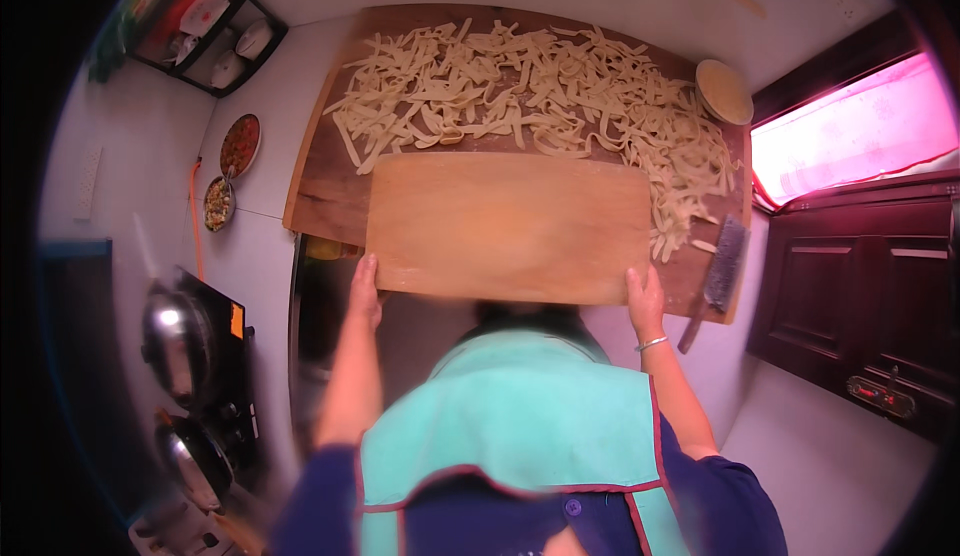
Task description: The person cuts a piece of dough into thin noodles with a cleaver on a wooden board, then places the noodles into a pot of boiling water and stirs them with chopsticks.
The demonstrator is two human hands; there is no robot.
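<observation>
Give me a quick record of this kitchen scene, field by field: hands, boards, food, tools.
Left hand: grips the left near corner of the light cutting board
Right hand: grips its right near corner; a bangle on the wrist
Board position: lies on the larger dark wooden board
Food: cut dough strips spread over the far part of the dark board
Tool: cleaver at the right edge
Nearby: two filled bowls on the left counter

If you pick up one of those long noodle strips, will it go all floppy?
Probably yes. The noodle strips lie bent and curled on the big wooden board, so they look soft and would likely droop. They look thin, so a hard tug might tear one. The smaller light board, held at its near corners by the left hand and right hand, looks stiff.
</observation>
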